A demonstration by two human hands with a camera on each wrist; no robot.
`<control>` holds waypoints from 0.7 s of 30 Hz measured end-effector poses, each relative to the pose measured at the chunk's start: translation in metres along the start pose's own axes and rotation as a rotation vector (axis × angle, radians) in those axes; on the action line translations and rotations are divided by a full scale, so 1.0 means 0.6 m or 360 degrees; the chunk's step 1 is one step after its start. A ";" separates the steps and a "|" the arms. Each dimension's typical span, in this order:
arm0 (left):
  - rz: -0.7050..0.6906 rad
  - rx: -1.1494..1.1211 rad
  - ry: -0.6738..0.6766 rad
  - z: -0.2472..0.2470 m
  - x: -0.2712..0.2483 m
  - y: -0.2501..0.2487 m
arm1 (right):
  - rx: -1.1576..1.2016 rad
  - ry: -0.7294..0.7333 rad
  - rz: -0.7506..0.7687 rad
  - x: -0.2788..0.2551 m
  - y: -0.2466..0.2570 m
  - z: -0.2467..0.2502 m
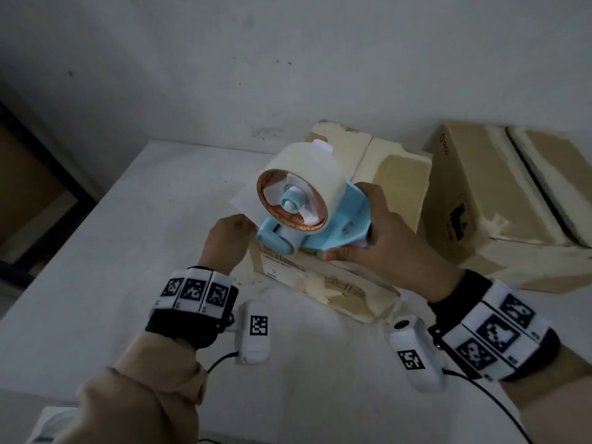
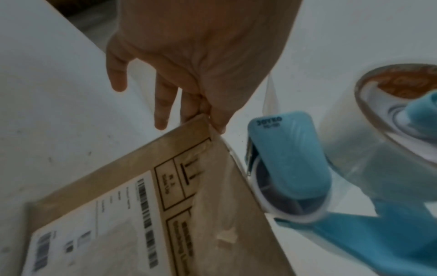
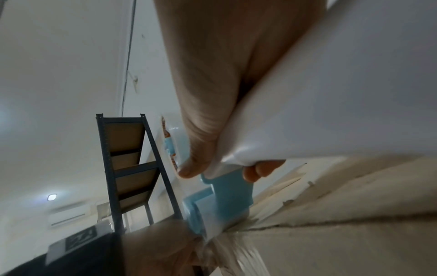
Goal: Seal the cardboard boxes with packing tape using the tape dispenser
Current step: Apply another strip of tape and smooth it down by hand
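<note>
My right hand (image 1: 378, 238) wraps its fingers and thumb round the white handle of the blue tape dispenser (image 1: 323, 225), whose roller end sits on the near top edge of the cardboard box (image 1: 323, 277) under it. A fat roll of pale packing tape (image 1: 301, 184) rides the dispenser above my grip. Just left of the roller, my left hand (image 1: 229, 238) rests at the box's top corner, thumb and fingertips on the cardboard edge, the other fingers straight; I cannot tell whether it pinches the tape end. The box's side below that hand carries a white barcode label (image 2: 94, 220) and printed handling marks. The box stands on a white table (image 1: 96, 251) against a scuffed white wall (image 1: 224, 75). To the right of my grip, well apart, a second cardboard box (image 1: 499, 200) lies with its top flaps parted. The right wrist view shows a dark metal shelving rack (image 3: 127, 168) across the room.
</note>
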State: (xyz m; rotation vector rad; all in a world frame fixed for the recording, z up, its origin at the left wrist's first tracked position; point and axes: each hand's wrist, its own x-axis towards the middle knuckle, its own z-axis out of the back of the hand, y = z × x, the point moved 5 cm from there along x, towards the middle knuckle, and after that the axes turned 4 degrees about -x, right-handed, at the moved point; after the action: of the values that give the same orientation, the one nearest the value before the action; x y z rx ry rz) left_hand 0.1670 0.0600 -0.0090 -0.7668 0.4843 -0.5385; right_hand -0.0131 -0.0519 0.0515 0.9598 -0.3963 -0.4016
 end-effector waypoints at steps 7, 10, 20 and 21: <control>0.0062 -0.0011 -0.0021 -0.006 0.011 0.017 | -0.0086 0.0017 0.0017 -0.008 -0.002 -0.003; 0.0011 0.0011 0.0002 -0.004 0.011 0.017 | -0.0123 0.0042 0.0008 -0.029 -0.015 0.015; -0.0015 0.0416 -0.0116 -0.003 -0.006 -0.004 | 0.0000 -0.0147 -0.0047 -0.113 -0.052 0.088; -0.0101 0.0586 -0.0151 -0.012 -0.020 -0.018 | -0.0009 -0.0167 -0.0031 -0.110 -0.054 0.087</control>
State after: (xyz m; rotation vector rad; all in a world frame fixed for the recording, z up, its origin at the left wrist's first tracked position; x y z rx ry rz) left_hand 0.1506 0.0571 -0.0025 -0.4531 0.2623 -0.6264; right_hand -0.1001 -0.0726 0.0410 0.9403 -0.4813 -0.4718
